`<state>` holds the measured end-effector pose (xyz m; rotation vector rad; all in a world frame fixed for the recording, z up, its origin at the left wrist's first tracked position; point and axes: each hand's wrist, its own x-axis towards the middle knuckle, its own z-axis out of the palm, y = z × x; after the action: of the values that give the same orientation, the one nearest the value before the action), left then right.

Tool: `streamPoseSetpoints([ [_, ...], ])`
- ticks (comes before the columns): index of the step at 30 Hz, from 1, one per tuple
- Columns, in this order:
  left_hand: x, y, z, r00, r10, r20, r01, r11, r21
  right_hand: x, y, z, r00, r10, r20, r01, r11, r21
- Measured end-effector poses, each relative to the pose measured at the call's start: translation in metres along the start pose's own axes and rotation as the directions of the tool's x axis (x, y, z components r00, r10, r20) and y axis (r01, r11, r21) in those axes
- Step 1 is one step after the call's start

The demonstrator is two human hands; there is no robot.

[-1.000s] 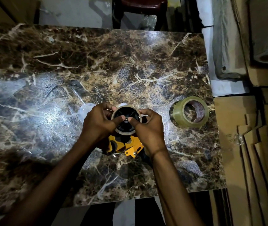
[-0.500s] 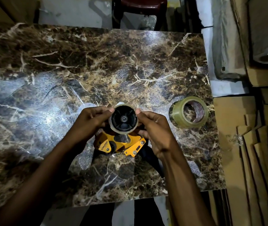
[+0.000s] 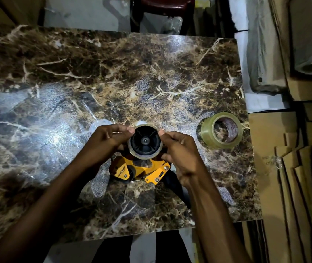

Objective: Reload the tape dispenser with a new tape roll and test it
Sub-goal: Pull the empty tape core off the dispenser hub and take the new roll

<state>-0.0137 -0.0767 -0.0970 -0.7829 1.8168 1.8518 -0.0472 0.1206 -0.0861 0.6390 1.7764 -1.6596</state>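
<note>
A yellow tape dispenser (image 3: 141, 170) lies on its side on the marble table (image 3: 94, 82), its black handle pointing toward me. On its black hub (image 3: 145, 141) sits a nearly used-up tape roll (image 3: 132, 151), a thin pale ring. My left hand (image 3: 105, 143) grips the ring's left side with fingers curled over its top edge. My right hand (image 3: 179, 150) grips the right side, thumb on the rim. A full roll of clear tape (image 3: 220, 130) stands tilted on the table to the right, apart from both hands.
Flattened cardboard boxes (image 3: 293, 177) are stacked along the table's right edge. A dark red chair (image 3: 166, 8) stands beyond the far edge. The table's near edge runs just behind the dispenser's handle.
My thumbs have come off the hub's face and both hands now hold the ring's outer sides. The dispenser's yellow body shows more, shifted slightly toward me.
</note>
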Motion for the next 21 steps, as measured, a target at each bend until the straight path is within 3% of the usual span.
streamPoseSetpoints([
  [21, -0.0098, 0.0021, -0.0052, 0.999, 0.013, 0.034, -0.012, 1.0, -0.027, -0.0023, -0.0011, 0.0012, 1.0, 0.015, 0.004, -0.015, 0.996, 0.088],
])
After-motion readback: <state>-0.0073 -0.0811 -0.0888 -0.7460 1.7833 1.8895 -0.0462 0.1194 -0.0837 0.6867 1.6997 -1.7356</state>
